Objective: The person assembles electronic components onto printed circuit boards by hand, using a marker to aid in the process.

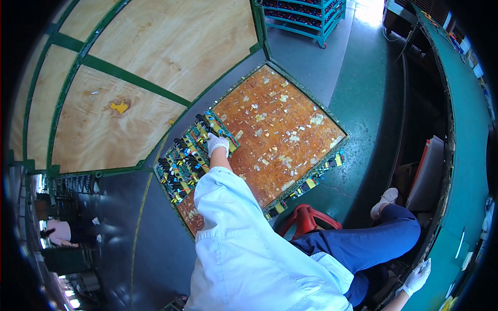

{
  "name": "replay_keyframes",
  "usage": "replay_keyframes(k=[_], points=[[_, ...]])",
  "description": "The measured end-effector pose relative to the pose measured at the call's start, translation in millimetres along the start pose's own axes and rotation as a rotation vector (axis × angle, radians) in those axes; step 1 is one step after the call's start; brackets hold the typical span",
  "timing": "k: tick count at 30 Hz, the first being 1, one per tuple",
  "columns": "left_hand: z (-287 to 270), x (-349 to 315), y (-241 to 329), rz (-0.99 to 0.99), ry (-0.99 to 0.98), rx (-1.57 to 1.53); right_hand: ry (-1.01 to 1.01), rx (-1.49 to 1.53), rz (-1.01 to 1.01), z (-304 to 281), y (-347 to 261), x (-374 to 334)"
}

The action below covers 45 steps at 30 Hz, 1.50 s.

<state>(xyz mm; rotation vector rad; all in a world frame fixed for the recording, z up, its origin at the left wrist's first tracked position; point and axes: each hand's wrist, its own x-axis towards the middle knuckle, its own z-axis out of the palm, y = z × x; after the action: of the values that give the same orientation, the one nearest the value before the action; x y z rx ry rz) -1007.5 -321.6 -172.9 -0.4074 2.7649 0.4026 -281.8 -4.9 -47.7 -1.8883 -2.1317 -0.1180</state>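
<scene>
My left hand (218, 143), in a white glove, reaches to the near side of a row of circuit boards on a cart. Its fingers are closed at the edge of the end circuit board (224, 129), partly hidden by the glove and other parts. The remaining circuit boards (179, 168) stand packed together, with black, yellow and blue components. They sit along the left side of the worn brown cart top (275, 140). Far to the right, my gloved right hand (416, 277) grips the edge of the green workbench (467, 171).
More circuit boards (306, 185) show beyond the cart's lower right edge, beside a red stool (306, 220). Large wooden panels in green frames (140, 78) stand at the upper left. A teal rack (311, 23) on wheels is at the back. Another person (59, 232) is far left.
</scene>
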Motion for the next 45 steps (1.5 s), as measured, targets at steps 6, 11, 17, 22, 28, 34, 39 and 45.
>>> replay_keyframes(k=[6,11,17,22,28,34,39,45], points=[[25.0,17.9,-7.0,-0.086,-0.030,0.064,-0.017,0.052,0.055,0.8,6.0,-2.5],[41.8,54.1,-23.9,-0.122,-0.060,0.153,-0.007,0.015,0.049,0.5,-2.8,-1.3],[34.2,27.6,-20.4,-0.027,0.027,0.095,0.035,-0.153,0.002,-4.3,3.8,-5.6],[-6.2,48.8,-61.0,0.157,0.192,-0.311,0.019,-0.058,0.010,6.5,-6.6,-0.1],[-23.9,-134.2,12.1,0.328,-1.107,-1.835,0.096,-0.082,-0.013,3.5,-6.4,-10.4],[34.7,-311.5,107.2,0.473,-1.865,-1.672,0.231,0.268,0.094,-9.4,-50.4,-18.5],[91.7,-437.4,148.4,0.354,-2.334,-1.258,0.447,0.687,0.489,-27.6,-47.8,-45.7],[100.7,-557.2,129.4,0.117,-2.614,-0.661,0.261,0.575,0.650,-75.7,-42.3,-101.1]])
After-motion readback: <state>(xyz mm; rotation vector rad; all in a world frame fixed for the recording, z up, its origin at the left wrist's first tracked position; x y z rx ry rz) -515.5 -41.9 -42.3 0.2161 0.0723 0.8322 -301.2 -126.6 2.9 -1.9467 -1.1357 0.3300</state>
